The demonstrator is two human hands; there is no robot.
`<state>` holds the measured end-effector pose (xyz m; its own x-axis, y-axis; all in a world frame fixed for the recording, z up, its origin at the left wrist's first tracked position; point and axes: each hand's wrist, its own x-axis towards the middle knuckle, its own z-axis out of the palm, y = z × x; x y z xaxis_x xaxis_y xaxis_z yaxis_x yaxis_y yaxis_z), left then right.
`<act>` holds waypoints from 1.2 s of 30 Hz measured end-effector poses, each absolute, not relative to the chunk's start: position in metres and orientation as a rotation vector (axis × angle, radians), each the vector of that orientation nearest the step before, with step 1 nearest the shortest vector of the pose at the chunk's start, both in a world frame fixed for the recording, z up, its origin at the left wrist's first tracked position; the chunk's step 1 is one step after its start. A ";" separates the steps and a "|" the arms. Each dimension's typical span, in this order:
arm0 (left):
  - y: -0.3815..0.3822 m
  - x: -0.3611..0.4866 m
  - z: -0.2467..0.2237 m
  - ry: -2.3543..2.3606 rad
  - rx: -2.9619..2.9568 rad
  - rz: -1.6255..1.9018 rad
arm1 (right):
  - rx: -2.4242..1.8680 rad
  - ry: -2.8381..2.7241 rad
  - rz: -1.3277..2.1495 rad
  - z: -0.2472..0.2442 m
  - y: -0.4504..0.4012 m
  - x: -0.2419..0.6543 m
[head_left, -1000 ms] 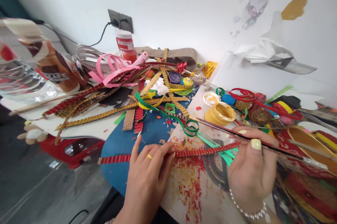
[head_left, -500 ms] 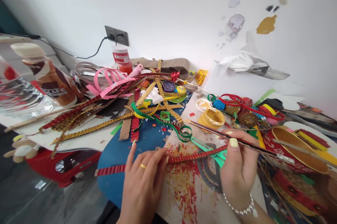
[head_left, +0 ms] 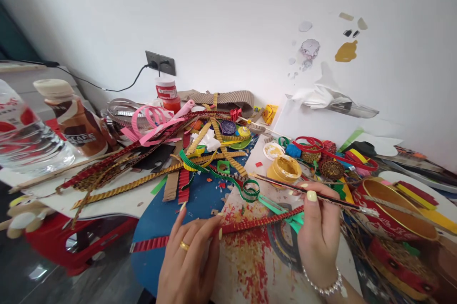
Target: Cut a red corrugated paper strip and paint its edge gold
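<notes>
A long strip of red corrugated cardboard [head_left: 264, 220] lies across a blue surface and a paint-stained board. My left hand [head_left: 194, 251] has thumb and forefinger closed on the strip near its middle, with the little finger raised. In my right hand [head_left: 319, 223] a slim dark paintbrush [head_left: 333, 198] is gripped, its bristles pointing left beside an uncapped jar of ochre-yellow paint [head_left: 284, 170]. The strip's right end runs up to my right fingers; whether they touch it is hidden. Under the strip, close to my right hand, lie mint-green scissors [head_left: 274, 205].
A paint-smeared lid [head_left: 273, 151] sits by the jar. Green curled strip [head_left: 228, 178] and yellow corrugated strips [head_left: 143, 187] crowd the middle. A water bottle [head_left: 28, 128] and a coffee bottle [head_left: 73, 121] stand left; a red container [head_left: 383, 218] lies right.
The camera has tilted slightly upward, so everything sits lower in the picture. My left fingertips have slid a little left along the strip. My right hand keeps hold of the paintbrush.
</notes>
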<state>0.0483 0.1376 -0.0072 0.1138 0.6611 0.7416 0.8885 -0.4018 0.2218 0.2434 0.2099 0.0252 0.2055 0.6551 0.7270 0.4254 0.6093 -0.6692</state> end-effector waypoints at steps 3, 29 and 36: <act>0.137 0.054 -0.015 -1.480 -2.109 -1.192 | -0.974 -1.405 0.152 0.024 0.215 0.247; 0.141 0.058 -0.031 -1.447 -2.064 -1.102 | -1.104 -1.305 -0.265 0.037 0.254 0.286; 0.141 0.057 -0.031 -1.448 -2.073 -1.079 | -1.117 -1.318 -0.248 0.036 0.255 0.286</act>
